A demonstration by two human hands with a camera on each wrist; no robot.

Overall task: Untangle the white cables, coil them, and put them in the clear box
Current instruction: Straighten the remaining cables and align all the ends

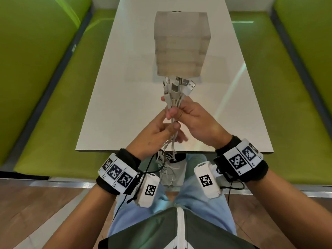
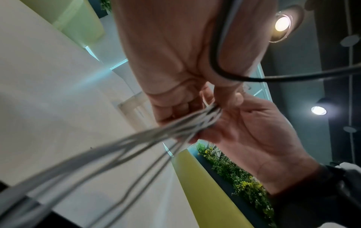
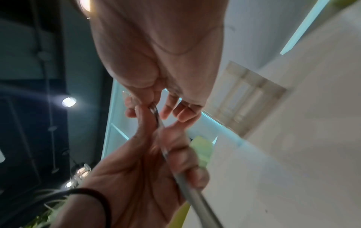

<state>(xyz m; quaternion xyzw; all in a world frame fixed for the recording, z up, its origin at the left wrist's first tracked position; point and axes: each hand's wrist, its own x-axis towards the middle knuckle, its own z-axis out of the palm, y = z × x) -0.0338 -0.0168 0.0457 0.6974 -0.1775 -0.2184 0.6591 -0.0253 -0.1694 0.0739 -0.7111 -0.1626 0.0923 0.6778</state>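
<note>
Your left hand (image 1: 158, 129) sits nearest, thumb and fingers pinching the bundle of white cables (image 1: 175, 103) just below the other hand. Your right hand (image 1: 193, 116) is closed in a fist around the same bundle higher up, with the USB plugs (image 1: 179, 85) fanning out above its fingers. Below your left hand the cables hang loose and tangled past the near edge of the white table (image 1: 115, 97), down toward your knees. Clear box (image 1: 181, 44) stands on the table beyond the plugs, apart from both hands. Green benches (image 1: 45, 97) flank the table on either side.
</note>
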